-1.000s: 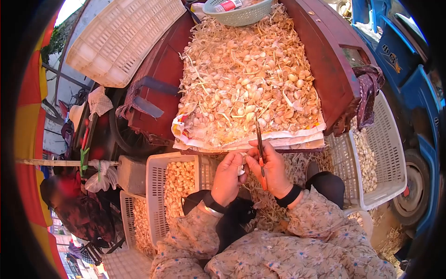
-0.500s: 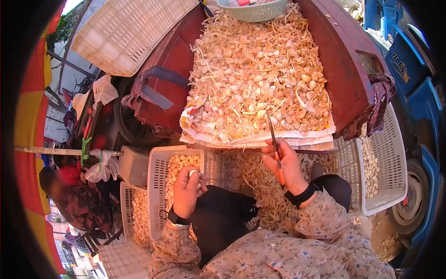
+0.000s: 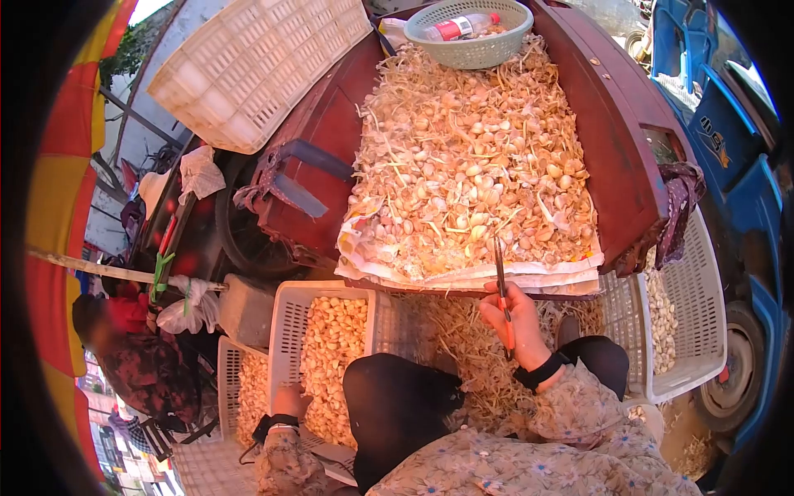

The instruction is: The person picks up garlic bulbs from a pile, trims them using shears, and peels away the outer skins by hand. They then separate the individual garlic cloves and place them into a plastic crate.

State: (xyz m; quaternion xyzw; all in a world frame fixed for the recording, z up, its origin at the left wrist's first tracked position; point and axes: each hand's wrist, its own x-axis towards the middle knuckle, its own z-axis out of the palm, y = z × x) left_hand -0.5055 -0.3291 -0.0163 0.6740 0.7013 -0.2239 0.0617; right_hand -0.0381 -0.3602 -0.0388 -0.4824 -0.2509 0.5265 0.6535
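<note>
My right hand (image 3: pixel 521 324) is closed round a slim, dark, pointed tool with an orange handle (image 3: pixel 509 335). Its tip points away from me, over the front edge of a heap of garlic cloves and papery skins (image 3: pixel 471 165). Down at the left, my left hand (image 3: pixel 289 402) hangs over a white plastic crate (image 3: pixel 281 331) of peeled garlic cloves (image 3: pixel 335 331). The fingers of that hand are mostly hidden, and I see no clove in it.
The heap lies on a white sheet (image 3: pixel 471 277) between red cart walls (image 3: pixel 612 124). A pale green basket (image 3: pixel 475 54) with a bottle (image 3: pixel 459 27) stands at its far end. Another white crate (image 3: pixel 691 331) holds cloves at the right. A person (image 3: pixel 149 364) sits at the left.
My left hand has moved down and left to the crate; the pale clove it held no longer shows. My right hand still grips the tool. The view has tilted up slightly.
</note>
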